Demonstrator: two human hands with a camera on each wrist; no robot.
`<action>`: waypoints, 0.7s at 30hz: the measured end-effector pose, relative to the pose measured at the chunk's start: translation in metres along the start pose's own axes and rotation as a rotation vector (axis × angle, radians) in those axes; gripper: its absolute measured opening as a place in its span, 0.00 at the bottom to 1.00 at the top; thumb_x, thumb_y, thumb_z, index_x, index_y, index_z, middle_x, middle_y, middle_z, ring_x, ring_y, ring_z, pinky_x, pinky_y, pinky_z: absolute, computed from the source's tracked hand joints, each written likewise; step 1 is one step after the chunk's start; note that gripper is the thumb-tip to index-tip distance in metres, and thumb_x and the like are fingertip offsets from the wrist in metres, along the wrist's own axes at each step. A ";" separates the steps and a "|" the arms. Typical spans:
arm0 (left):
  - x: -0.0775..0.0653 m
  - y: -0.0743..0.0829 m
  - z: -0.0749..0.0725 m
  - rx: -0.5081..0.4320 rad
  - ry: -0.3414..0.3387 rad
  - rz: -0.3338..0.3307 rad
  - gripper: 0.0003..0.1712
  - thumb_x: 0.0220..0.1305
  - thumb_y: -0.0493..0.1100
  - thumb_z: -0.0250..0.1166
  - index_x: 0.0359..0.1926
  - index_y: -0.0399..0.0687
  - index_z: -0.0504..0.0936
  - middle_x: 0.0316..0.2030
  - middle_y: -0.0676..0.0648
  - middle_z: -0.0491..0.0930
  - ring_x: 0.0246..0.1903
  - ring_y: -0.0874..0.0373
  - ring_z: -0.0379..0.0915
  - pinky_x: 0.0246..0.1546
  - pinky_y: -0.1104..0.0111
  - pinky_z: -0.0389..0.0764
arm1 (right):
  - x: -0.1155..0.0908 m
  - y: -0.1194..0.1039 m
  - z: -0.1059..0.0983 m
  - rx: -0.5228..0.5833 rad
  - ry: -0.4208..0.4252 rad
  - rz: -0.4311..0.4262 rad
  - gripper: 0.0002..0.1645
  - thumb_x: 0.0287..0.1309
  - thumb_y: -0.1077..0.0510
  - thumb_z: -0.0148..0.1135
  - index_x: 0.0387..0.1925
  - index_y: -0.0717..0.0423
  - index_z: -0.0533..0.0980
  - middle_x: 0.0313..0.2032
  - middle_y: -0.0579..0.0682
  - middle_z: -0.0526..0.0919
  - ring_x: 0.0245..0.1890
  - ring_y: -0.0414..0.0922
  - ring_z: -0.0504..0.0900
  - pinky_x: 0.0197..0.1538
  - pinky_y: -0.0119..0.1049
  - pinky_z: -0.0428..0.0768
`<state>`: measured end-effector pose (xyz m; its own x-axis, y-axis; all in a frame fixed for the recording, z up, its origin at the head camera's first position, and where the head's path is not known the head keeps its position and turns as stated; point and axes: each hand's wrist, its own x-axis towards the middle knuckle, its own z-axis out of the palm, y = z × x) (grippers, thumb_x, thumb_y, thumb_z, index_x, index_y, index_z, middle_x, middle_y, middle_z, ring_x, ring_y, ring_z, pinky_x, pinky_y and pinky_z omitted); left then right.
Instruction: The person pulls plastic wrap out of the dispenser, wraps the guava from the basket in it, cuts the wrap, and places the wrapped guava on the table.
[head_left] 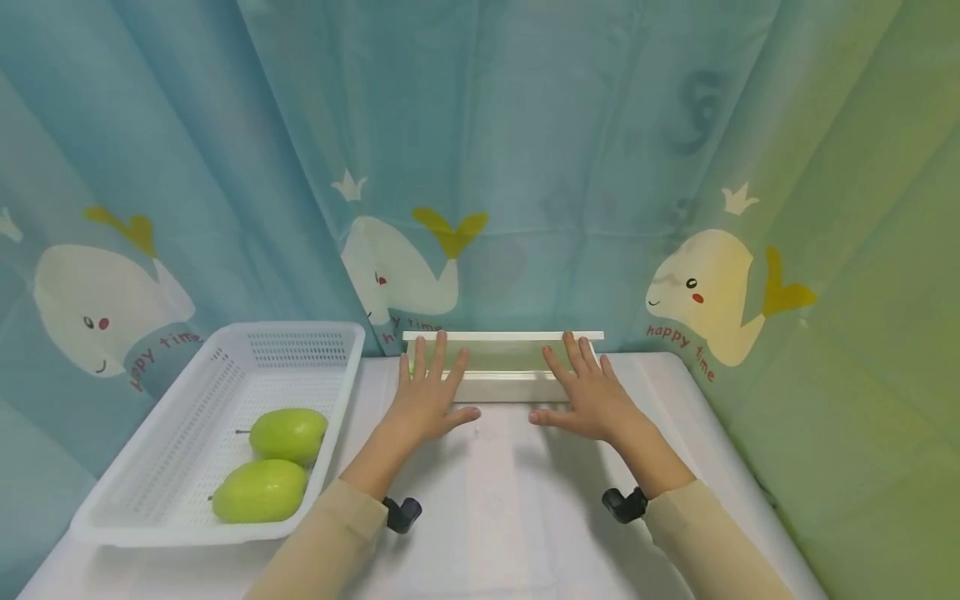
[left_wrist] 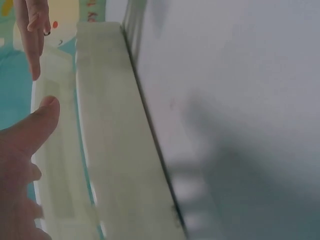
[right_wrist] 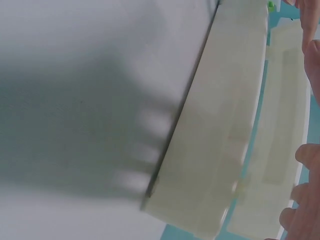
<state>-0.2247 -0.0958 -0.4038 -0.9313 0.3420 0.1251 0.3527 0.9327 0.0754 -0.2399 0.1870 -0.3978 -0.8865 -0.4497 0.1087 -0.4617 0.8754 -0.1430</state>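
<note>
A long cream-white box [head_left: 506,390] stands at the far end of the table, its lid [head_left: 502,336] tilted up along the back. My left hand [head_left: 423,400] reaches over the left part of the box with fingers spread, fingertips right at the lid. Over the right part, my right hand [head_left: 596,400] mirrors it, fingers straight and thumb pointing inward. Both wrist views show a narrow gap between the box's front wall [left_wrist: 120,130] and the lid [right_wrist: 282,120]. The inside of the box is mostly hidden.
To the left, a white perforated plastic basket [head_left: 172,537] holds two green oval fruits [head_left: 258,492] with thin stems. A white cloth [head_left: 495,517] covers the table. Blue-green curtains [head_left: 525,167] with whale prints hang behind and along the sides.
</note>
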 end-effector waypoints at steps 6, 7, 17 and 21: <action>0.005 -0.001 -0.005 -0.021 -0.006 -0.005 0.57 0.61 0.70 0.62 0.79 0.49 0.48 0.78 0.32 0.35 0.74 0.26 0.28 0.69 0.31 0.43 | 0.004 0.000 -0.002 0.012 -0.003 0.000 0.65 0.52 0.21 0.59 0.79 0.51 0.49 0.78 0.64 0.38 0.77 0.65 0.38 0.72 0.69 0.47; 0.006 -0.001 -0.006 -0.026 -0.009 -0.006 0.57 0.61 0.70 0.63 0.79 0.49 0.48 0.78 0.32 0.35 0.74 0.26 0.28 0.69 0.31 0.43 | 0.005 0.000 -0.002 0.009 -0.004 0.000 0.65 0.52 0.20 0.58 0.79 0.51 0.49 0.78 0.64 0.38 0.77 0.65 0.38 0.72 0.69 0.47; 0.013 -0.004 -0.009 -0.003 -0.044 -0.012 0.57 0.63 0.71 0.60 0.80 0.50 0.46 0.78 0.34 0.32 0.75 0.28 0.26 0.67 0.29 0.43 | 0.013 0.004 -0.006 -0.006 -0.024 0.006 0.65 0.53 0.22 0.59 0.79 0.51 0.48 0.78 0.65 0.36 0.77 0.65 0.36 0.73 0.67 0.47; 0.018 -0.005 -0.011 0.005 -0.053 -0.020 0.57 0.63 0.72 0.59 0.80 0.51 0.45 0.78 0.34 0.31 0.75 0.28 0.25 0.67 0.29 0.43 | 0.017 0.005 -0.007 -0.021 -0.019 0.001 0.65 0.53 0.22 0.59 0.79 0.52 0.47 0.78 0.66 0.36 0.77 0.66 0.37 0.73 0.67 0.47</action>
<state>-0.2422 -0.0954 -0.3912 -0.9417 0.3287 0.0714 0.3336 0.9399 0.0724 -0.2571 0.1855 -0.3895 -0.8873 -0.4522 0.0903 -0.4605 0.8792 -0.1223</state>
